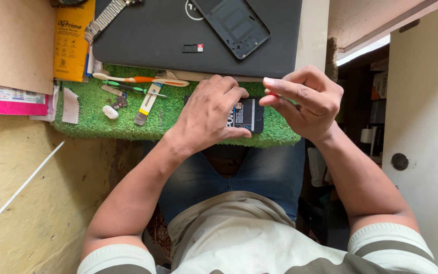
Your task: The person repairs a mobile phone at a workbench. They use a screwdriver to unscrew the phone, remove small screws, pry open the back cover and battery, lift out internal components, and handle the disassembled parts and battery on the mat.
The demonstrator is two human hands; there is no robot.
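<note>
An opened phone (248, 114) is pinned to the green mat (102, 124) by the left hand (210, 112). Just right of the phone, a small red item, perhaps a tool, is pinched in the right hand (305, 101) fingers (280, 83).

Soft, even daylight — brighter gap upper right; shadows faint, focus sharp, slight wide-angle stretch at edges.

phone (248, 114) on mat (102, 124); laptop (153, 40) behind — tools (140, 81) left

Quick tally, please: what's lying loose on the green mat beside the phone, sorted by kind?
Long hand tools: 3, orange-and-cream, green-handled, yellow-tipped
Small white lump: 1
Small dark part: 1
Total: 5 on the green mat

The left hand presses the phone; the right hand pinches something small and red.
</note>
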